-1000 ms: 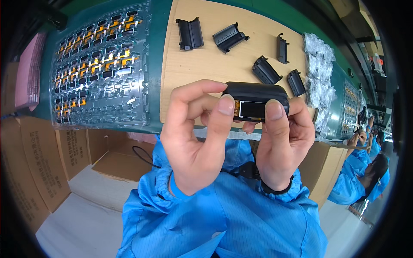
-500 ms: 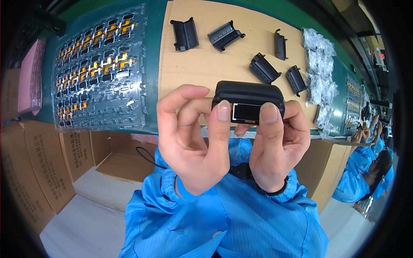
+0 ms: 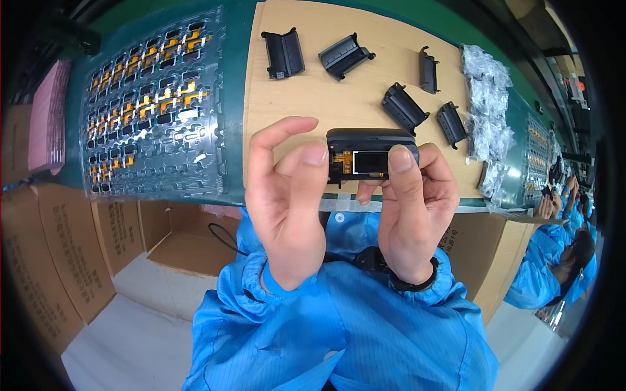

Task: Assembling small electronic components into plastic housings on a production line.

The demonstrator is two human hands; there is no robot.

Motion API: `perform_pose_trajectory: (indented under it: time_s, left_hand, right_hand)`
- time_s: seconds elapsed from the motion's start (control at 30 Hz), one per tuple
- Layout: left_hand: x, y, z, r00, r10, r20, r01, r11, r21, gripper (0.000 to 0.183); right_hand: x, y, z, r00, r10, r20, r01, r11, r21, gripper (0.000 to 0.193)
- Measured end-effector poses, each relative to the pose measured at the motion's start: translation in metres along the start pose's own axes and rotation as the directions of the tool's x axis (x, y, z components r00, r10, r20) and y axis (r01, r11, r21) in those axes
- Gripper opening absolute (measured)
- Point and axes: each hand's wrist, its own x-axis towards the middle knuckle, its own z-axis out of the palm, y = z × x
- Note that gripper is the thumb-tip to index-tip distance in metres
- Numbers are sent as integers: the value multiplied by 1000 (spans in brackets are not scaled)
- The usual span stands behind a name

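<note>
A black plastic housing (image 3: pixel 372 139) with a small dark display screen (image 3: pixel 370 163) set in its face is pinched in my right hand (image 3: pixel 414 202), the thumb pressing on the screen's right end. Orange flex circuit shows at the left of the screen. My left hand (image 3: pixel 287 195) is open beside the housing's left end, its index finger raised and its thumb apart from it. Whether its other fingers touch the back of the housing is hidden. Beyond my hands several similar black plastic shells, one being an open shell (image 3: pixel 283 53), lie on a cardboard sheet (image 3: pixel 287 98).
To the left, a clear plastic tray (image 3: pixel 195 146) carries rows of small screens with orange flex. Clear bagged parts (image 3: pixel 486 104) line the cardboard's right edge. Cardboard boxes (image 3: pixel 72 241) stand below the bench at left and right. A co-worker in blue (image 3: pixel 541 267) sits at far right.
My left thumb has come off the housing's face and the index finger has straightened, uncovering the orange flex. The right hand and housing have shifted slightly left.
</note>
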Motion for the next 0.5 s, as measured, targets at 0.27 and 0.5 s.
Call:
perform_pose_trajectory:
  time_s: [0.27, 0.5]
  left_hand:
    - [14, -19, -17, 974, 209, 86, -226, 875, 428, 29]
    - [28, -20, -30, 971, 124, 205, -221, 793, 567, 27]
  right_hand:
    - [18, -5, -4, 996, 75, 53, -57, 957, -284, 20]
    - [245, -24, -60, 980, 198, -32, -199, 938, -285, 39]
